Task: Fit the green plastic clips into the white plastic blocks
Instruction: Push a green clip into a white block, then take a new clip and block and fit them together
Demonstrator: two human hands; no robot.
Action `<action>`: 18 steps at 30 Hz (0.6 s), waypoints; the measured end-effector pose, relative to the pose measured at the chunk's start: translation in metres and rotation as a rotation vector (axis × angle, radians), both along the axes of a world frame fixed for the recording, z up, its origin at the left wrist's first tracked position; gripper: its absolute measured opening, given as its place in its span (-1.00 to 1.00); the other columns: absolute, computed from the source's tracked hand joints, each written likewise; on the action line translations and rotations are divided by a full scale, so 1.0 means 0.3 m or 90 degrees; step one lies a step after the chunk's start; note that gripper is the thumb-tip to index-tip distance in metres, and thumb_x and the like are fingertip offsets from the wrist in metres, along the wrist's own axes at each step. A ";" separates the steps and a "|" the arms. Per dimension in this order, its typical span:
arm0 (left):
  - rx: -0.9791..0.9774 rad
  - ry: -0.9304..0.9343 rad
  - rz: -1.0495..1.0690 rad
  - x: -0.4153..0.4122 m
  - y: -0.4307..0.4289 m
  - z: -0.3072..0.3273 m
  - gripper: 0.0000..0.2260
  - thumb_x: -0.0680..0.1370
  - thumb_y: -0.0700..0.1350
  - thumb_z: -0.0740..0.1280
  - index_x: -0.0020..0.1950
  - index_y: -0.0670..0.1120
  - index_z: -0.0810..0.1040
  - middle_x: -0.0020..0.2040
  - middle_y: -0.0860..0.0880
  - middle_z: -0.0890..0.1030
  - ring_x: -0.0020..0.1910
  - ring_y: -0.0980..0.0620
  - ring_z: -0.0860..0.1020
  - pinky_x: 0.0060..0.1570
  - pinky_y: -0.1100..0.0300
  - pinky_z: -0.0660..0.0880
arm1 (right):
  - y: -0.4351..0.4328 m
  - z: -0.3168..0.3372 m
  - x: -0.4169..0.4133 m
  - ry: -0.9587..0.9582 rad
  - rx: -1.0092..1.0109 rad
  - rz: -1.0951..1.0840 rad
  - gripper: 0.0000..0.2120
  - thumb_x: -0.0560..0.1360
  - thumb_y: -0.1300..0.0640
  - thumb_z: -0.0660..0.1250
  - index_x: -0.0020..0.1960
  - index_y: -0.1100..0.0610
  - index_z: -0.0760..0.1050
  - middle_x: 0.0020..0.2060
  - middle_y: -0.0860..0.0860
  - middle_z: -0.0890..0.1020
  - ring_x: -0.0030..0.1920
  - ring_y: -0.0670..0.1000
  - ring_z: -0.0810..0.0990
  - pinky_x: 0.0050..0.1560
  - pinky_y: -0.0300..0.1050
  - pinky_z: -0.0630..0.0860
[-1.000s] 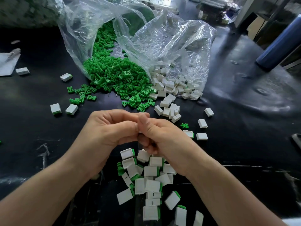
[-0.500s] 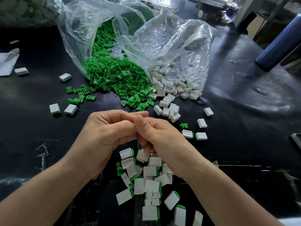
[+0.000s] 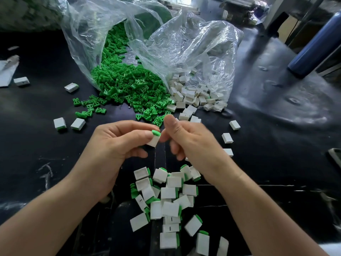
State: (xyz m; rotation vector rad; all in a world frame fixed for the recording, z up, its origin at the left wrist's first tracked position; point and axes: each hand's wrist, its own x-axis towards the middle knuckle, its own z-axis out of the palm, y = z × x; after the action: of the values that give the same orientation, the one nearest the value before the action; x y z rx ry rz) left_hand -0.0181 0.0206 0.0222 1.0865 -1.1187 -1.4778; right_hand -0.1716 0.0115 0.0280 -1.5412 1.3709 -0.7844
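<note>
My left hand (image 3: pixel 118 143) pinches a white block (image 3: pixel 154 140) with a green clip (image 3: pixel 156 133) seated in its top end. My right hand (image 3: pixel 191 143) hovers just right of it, fingers loosely curled, thumb up, holding nothing that I can see. Loose green clips (image 3: pixel 129 87) spill from a clear bag at the back. Loose white blocks (image 3: pixel 190 95) spill from a second clear bag beside it. A heap of white blocks with green clips fitted (image 3: pixel 169 198) lies below my hands.
The black table (image 3: pixel 276 145) carries scattered single blocks at left (image 3: pixel 60 123) and right (image 3: pixel 227 138). A blue cylinder (image 3: pixel 313 47) leans at the back right. White paper (image 3: pixel 6 72) lies at the far left edge.
My hands were pressed together over a piece. They have parted: the right hand has pulled away to the right, and the block with its green clip now shows in my left fingers.
</note>
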 end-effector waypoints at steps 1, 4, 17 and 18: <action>-0.011 -0.023 -0.001 -0.002 0.004 0.005 -0.84 0.19 -0.22 0.52 -0.27 -0.05 0.70 -0.30 -0.09 0.68 -0.34 0.09 0.60 -0.40 0.32 0.50 | -0.010 -0.003 -0.013 0.013 -0.018 -0.031 -0.43 0.34 -0.33 0.10 -0.30 0.17 0.52 -0.54 -0.11 0.43 -0.45 -0.11 0.39 -0.31 -0.07 0.40; -0.037 -0.072 -0.029 -0.020 0.025 0.015 -0.77 0.13 -0.06 0.46 -0.25 -0.05 0.69 -0.35 -0.10 0.67 -0.41 0.13 0.58 -0.45 0.37 0.46 | -0.039 -0.010 -0.049 0.079 -0.070 -0.124 -0.66 0.48 -0.12 0.26 -0.29 0.12 0.51 -0.46 -0.11 0.46 -0.36 -0.09 0.43 -0.20 0.03 0.46; -0.027 -0.169 -0.011 -0.016 0.021 0.001 -0.81 0.22 0.02 0.37 -0.21 0.05 0.67 -0.29 -0.10 0.68 -0.41 0.13 0.59 -0.45 0.31 0.45 | -0.087 -0.060 -0.088 0.342 -0.226 -0.170 -0.74 0.46 0.10 0.36 0.15 0.04 0.56 -0.02 0.00 0.46 0.10 0.03 0.42 0.18 -0.17 0.27; -0.025 -0.173 -0.010 -0.018 0.021 -0.001 -0.84 0.25 -0.01 0.38 -0.21 0.05 0.67 -0.29 -0.10 0.68 -0.40 0.13 0.59 -0.45 0.32 0.45 | -0.088 -0.071 -0.071 0.375 -0.242 -0.145 -0.69 0.47 0.10 0.34 0.21 0.02 0.53 0.04 0.01 0.46 0.16 0.05 0.36 0.19 -0.16 0.22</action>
State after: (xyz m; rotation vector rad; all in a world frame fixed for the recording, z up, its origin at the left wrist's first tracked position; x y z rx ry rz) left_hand -0.0236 0.0268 0.0219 1.2806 -1.3404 -1.3409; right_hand -0.1930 -0.0149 0.0067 -2.0442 1.9329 -0.7924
